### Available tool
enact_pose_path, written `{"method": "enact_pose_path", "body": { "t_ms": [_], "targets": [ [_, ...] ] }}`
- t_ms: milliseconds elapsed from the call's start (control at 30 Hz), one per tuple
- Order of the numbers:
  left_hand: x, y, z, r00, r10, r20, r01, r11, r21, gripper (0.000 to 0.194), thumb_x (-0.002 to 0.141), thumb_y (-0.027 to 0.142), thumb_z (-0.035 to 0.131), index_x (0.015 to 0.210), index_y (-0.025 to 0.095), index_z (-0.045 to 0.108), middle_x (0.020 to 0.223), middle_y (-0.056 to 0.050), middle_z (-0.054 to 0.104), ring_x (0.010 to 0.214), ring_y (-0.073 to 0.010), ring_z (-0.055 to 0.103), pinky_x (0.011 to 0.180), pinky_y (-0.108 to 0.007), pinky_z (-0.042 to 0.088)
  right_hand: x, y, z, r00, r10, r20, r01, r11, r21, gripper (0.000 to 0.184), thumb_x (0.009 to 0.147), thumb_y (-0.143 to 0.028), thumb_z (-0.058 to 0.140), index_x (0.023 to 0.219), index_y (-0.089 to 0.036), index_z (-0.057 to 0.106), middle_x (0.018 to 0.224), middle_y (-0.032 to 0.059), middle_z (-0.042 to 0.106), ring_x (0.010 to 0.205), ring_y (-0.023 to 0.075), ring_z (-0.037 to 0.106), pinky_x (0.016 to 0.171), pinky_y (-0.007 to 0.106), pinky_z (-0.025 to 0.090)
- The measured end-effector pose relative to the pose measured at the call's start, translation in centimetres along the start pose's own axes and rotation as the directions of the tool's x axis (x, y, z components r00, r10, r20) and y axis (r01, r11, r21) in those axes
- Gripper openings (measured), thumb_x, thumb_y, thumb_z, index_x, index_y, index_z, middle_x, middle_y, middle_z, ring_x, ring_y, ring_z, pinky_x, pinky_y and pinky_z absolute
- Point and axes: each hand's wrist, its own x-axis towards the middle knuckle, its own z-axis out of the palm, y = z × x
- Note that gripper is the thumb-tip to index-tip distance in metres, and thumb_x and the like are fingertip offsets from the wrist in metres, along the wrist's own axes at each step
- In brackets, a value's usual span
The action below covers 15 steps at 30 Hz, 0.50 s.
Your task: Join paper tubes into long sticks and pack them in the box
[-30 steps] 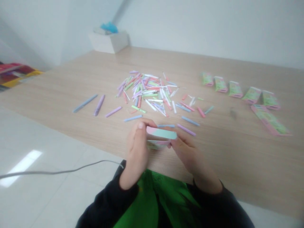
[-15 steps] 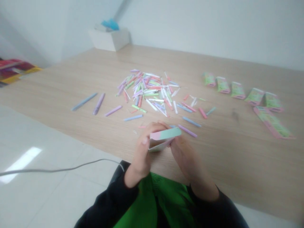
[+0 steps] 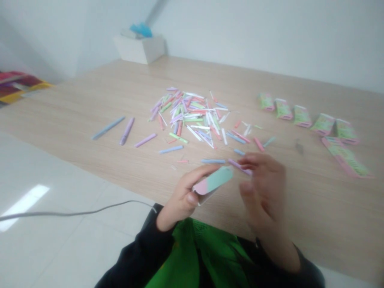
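While the left hand (image 3: 183, 196) pinches a small pink-and-mint paper packet (image 3: 214, 182) between thumb and fingers, the packet tilts up over the wooden table (image 3: 303, 208), a pale edge showing underneath. The right hand (image 3: 264, 188) is beside it, empty, its fingers (image 3: 258, 160) loosely curled at a lilac paper strip (image 3: 238, 164). Loose pastel paper strips (image 3: 192, 116) lie heaped ahead; green-and-pink packets (image 3: 309, 116) line up off to the right.
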Motion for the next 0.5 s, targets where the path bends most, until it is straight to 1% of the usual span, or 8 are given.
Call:
{"method": "enact_pose_path", "body": {
  "t_ms": [33,100,133,200,267,333,433,500],
  "targets": [
    [-0.1,0.1,0.0,1.0,-0.003,-0.004,0.002,1.0,-0.011,0.077,0.092,0.081,0.036,0.127,0.023,0.072,0.112,-0.017,0.075,0.114,-0.0343,0.07,0.103,-0.051,0.056,0.1,-0.8,-0.6,0.991,-0.113,0.068,0.115,0.993,-0.033,0.028,0.1,-0.025,0.053,0.126,-0.032,0.058,0.118,0.0073,0.06,0.114,0.0279,0.06,0.1,0.049,0.048],
    [-0.3,0.3,0.1,1.0,-0.018,-0.022,0.017,0.999,-0.034,0.069,0.094,0.076,0.04,0.126,0.025,0.072,0.115,-0.015,0.075,0.113,-0.0339,0.071,0.102,-0.051,0.056,0.3,-2.1,-1.3,0.927,-0.261,0.271,0.293,0.952,-0.087,0.033,0.096,-0.017,0.053,0.126,-0.031,0.058,0.12,0.0077,0.062,0.115,0.0288,0.06,0.102,0.049,0.046],
    [-0.3,0.4,0.2,0.999,-0.029,-0.032,0.027,0.999,-0.038,0.064,0.094,0.075,0.044,0.123,0.025,0.073,0.114,-0.014,0.075,0.113,-0.0345,0.071,0.101,-0.052,0.057,0.5,-2.5,-1.5,0.889,-0.297,0.349,0.355,0.928,-0.116,0.039,0.095,-0.015,0.053,0.131,-0.03,0.056,0.123,0.0086,0.063,0.118,0.0294,0.059,0.104,0.05,0.044],
    [-0.3,0.5,0.4,0.999,-0.04,-0.035,0.039,0.998,-0.046,0.06,0.093,0.074,0.049,0.113,0.024,0.075,0.108,-0.013,0.076,0.111,-0.0362,0.072,0.098,-0.054,0.058,0.8,-2.8,-1.4,0.845,-0.332,0.419,0.435,0.883,-0.178,0.05,0.093,-0.013,0.054,0.141,-0.026,0.048,0.131,0.0108,0.062,0.126,0.0302,0.054,0.108,0.05,0.039],
    [-0.2,0.7,0.5,0.999,-0.029,-0.016,0.028,0.998,-0.063,0.062,0.091,0.077,0.047,0.108,0.023,0.074,0.103,-0.014,0.075,0.11,-0.0363,0.072,0.097,-0.055,0.058,1.2,-2.7,-1.1,0.843,-0.335,0.42,0.451,0.866,-0.216,0.055,0.094,-0.012,0.052,0.146,-0.023,0.042,0.136,0.0126,0.061,0.131,0.0305,0.051,0.11,0.051,0.036],
    [0.1,0.9,0.5,1.0,-0.026,0.012,0.027,0.997,-0.073,0.066,0.091,0.078,0.044,0.112,0.022,0.072,0.106,-0.015,0.074,0.111,-0.0347,0.071,0.099,-0.054,0.057,1.5,-2.4,-0.7,0.85,-0.308,0.427,0.436,0.866,-0.244,0.052,0.096,-0.014,0.05,0.147,-0.021,0.042,0.14,0.0147,0.059,0.132,0.0311,0.051,0.109,0.051,0.036],
    [0.2,0.7,0.5,0.998,-0.034,0.054,0.038,0.997,-0.069,0.071,0.089,0.081,0.046,0.118,0.019,0.066,0.111,-0.016,0.073,0.106,-0.0327,0.071,0.095,-0.051,0.058,1.7,-2.3,-0.2,0.855,-0.25,0.454,0.387,0.891,-0.238,0.038,0.098,-0.019,0.048,0.136,-0.018,0.049,0.134,0.0161,0.061,0.123,0.0302,0.056,0.104,0.051,0.038],
    [0.0,0.3,0.9,0.999,-0.041,0.026,0.043,0.994,-0.096,0.079,0.08,0.086,0.054,0.122,0.019,0.062,0.113,-0.017,0.072,0.107,-0.0332,0.071,0.093,-0.051,0.059,1.8,-2.2,0.1,0.857,-0.242,0.455,0.362,0.911,-0.197,0.027,0.098,-0.02,0.048,0.125,-0.019,0.053,0.124,0.0134,0.065,0.116,0.029,0.059,0.101,0.051,0.039]
  ]
}}
